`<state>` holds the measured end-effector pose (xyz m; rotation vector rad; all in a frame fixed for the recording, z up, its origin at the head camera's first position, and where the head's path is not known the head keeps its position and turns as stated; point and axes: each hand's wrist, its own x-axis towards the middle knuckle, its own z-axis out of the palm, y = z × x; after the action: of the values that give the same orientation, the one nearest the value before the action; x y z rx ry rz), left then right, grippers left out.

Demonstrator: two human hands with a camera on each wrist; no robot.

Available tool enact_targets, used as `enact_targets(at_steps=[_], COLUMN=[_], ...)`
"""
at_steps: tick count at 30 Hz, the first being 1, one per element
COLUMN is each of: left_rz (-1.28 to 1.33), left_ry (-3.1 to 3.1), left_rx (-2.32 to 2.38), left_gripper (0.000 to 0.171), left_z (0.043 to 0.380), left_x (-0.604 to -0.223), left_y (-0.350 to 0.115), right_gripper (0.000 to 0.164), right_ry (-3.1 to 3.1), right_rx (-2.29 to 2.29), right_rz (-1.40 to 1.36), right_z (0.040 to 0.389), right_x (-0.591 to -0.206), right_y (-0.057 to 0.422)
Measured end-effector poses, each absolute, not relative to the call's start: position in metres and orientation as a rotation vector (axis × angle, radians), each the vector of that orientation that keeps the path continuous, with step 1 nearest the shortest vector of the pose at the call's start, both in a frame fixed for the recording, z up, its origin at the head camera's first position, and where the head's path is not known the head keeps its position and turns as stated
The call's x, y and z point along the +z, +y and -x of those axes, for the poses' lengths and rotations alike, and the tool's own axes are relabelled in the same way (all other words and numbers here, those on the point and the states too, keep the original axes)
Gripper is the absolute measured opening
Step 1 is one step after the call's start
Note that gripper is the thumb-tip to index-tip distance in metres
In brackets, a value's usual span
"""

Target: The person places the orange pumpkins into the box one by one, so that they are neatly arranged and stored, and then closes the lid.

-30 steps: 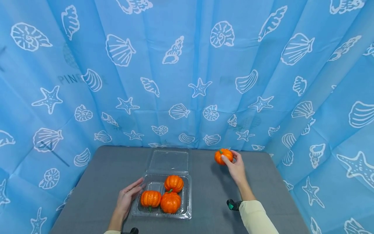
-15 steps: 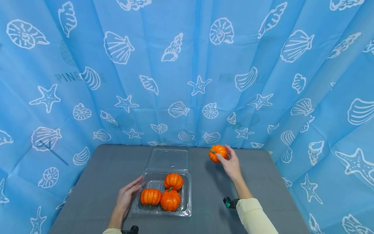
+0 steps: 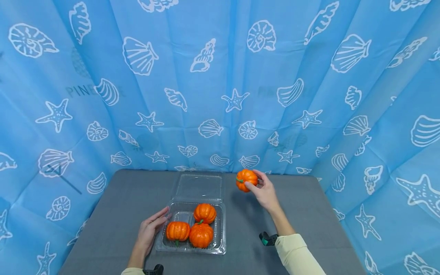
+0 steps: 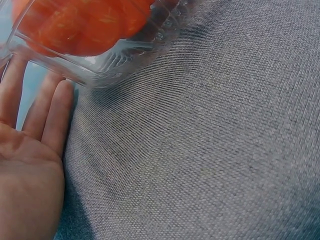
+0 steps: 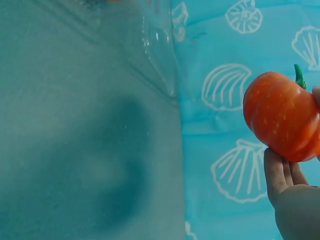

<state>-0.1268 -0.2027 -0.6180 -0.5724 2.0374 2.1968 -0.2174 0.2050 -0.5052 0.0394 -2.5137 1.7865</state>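
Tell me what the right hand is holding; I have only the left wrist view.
Observer: In the head view, the right hand grips an orange pumpkin, held up off the gray table.

Operator: Count the others; my picture cuts them off.

Observer: The head view shows three pumpkins in the clear container.

Operator: Confirm whether it is open or closed.

Observer: Open: its lid is folded back on the far side.
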Motion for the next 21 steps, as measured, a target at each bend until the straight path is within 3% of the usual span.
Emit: enact_targets(at_steps=[17, 21], left_rz=[0.556, 0.551], left_ry=[2.033, 2.027], left_rx=[2.188, 2.199], left_gripper=[0.055, 0.054], left_z=[0.127, 0.127], left_x=[-0.619, -0.619], left_y=[-0.203, -0.203], right_gripper=[0.06, 0.056], right_ry=[-2.518, -2.538], right_rx=[1.782, 1.807], right_rz=[-0.208, -0.218], right_z=[0.204, 0.191], right_x=[-0.493, -0.473], right_y=[0.168, 0.156])
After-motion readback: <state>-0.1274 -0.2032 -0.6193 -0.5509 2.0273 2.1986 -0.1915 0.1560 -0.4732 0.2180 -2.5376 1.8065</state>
